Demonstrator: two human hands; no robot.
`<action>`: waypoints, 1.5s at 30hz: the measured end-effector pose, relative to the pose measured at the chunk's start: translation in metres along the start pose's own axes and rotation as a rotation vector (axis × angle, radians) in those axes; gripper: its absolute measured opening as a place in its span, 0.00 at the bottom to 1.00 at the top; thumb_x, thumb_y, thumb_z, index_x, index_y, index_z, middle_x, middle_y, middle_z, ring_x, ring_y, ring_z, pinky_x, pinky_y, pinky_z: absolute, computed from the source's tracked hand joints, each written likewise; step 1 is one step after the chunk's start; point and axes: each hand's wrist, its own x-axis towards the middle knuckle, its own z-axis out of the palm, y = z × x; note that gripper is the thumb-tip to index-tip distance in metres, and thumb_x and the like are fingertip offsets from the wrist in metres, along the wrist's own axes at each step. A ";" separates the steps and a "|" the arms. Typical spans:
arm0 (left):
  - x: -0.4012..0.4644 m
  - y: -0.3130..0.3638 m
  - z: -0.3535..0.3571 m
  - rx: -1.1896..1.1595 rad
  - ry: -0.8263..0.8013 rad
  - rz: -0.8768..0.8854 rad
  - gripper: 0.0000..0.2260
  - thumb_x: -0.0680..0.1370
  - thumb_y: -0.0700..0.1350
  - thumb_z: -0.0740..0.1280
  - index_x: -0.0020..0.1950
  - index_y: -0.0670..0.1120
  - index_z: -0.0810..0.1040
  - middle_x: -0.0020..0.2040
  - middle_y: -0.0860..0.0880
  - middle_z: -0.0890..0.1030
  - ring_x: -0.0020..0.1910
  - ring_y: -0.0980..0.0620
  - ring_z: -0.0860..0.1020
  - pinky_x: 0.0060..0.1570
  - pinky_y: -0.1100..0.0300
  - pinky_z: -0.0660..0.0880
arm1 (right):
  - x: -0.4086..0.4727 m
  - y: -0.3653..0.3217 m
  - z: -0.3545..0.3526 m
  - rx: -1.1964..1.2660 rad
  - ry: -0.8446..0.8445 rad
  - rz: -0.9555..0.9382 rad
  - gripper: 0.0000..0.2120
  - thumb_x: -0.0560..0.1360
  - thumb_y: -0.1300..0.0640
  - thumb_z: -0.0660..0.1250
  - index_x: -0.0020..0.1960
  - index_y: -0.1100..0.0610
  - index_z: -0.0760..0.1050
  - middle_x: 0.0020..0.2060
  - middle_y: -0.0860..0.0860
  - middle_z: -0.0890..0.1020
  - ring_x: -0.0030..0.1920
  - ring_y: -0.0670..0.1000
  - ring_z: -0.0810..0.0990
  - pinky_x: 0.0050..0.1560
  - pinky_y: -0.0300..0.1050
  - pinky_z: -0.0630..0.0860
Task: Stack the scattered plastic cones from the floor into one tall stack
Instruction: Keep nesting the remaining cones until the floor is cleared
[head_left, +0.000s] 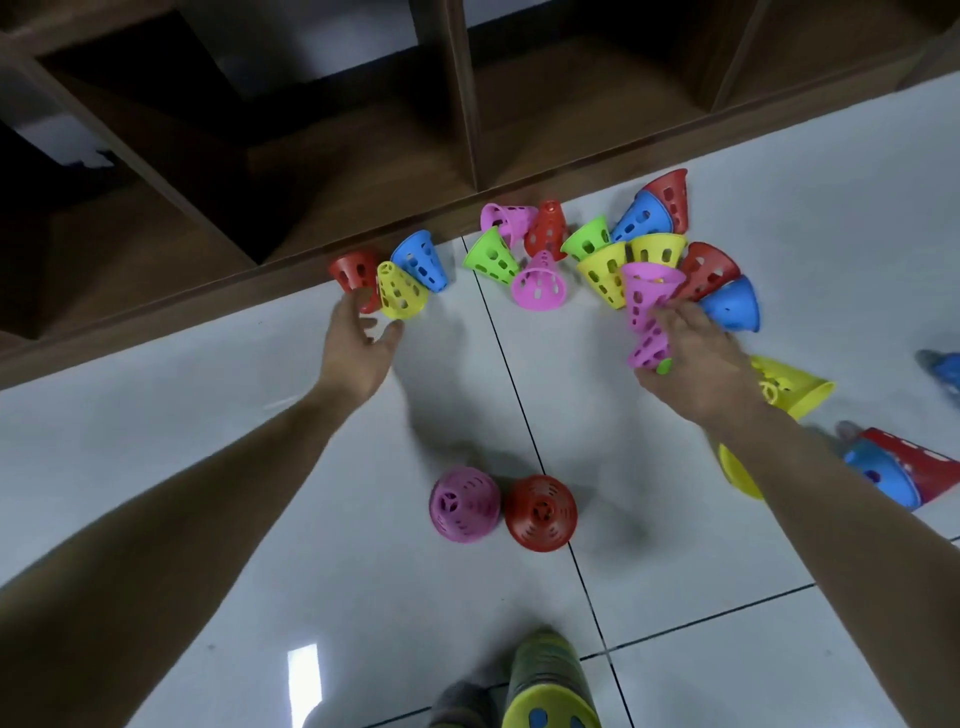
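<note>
Pink plastic is what your right hand (691, 353) holds: a short nest of pink cones (647, 317) pinched between curled fingers, wide mouth tilted away from you, with a scrap of green showing at the narrow end under your fingers. Your left hand (358, 338) is spread, fingers relaxed, palm toward a cluster of three at the shelf base: a red cone (353, 273), a yellow cone (397, 291) and a blue cone (421, 257). Its fingertips lie just beside the red and yellow ones; contact cannot be confirmed. Judgement: you are mid-collection, one hand carrying a partial nest while the other reaches for the next piece. The next move calls for closing the left hand on the yellow or red cone, then turning it so its mouth lines up with the nest. The main heap (597, 249) lies beyond and between your hands, against the shelf (311, 156), its cones touching and pointing every way. Two upright ones, pink (465, 512) and red (540, 512), stand side by side near your feet, well apart from both hands. More lie to your right, partly hidden by the forearm. A tall stack (550, 680) rises at the bottom edge, blurred; it appears to be the destination.
</note>
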 end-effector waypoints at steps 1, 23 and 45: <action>0.018 0.002 0.001 0.045 -0.001 0.032 0.23 0.76 0.50 0.72 0.69 0.50 0.70 0.64 0.49 0.75 0.59 0.51 0.78 0.57 0.53 0.79 | -0.001 0.000 0.000 0.021 0.002 -0.007 0.35 0.73 0.52 0.73 0.76 0.58 0.65 0.74 0.58 0.67 0.72 0.61 0.68 0.70 0.58 0.68; -0.048 -0.021 0.022 0.144 -0.261 -0.007 0.21 0.73 0.57 0.73 0.60 0.54 0.69 0.55 0.49 0.80 0.52 0.50 0.80 0.52 0.50 0.79 | -0.038 -0.038 0.019 -0.263 -0.524 -0.152 0.35 0.65 0.59 0.73 0.70 0.52 0.68 0.63 0.53 0.66 0.66 0.56 0.66 0.61 0.51 0.72; -0.203 0.015 -0.022 0.095 -0.360 0.244 0.17 0.75 0.56 0.73 0.60 0.58 0.71 0.50 0.61 0.80 0.54 0.60 0.78 0.54 0.70 0.72 | -0.120 0.002 0.051 0.358 -0.066 0.104 0.30 0.69 0.66 0.74 0.70 0.58 0.72 0.60 0.58 0.72 0.60 0.59 0.74 0.65 0.49 0.72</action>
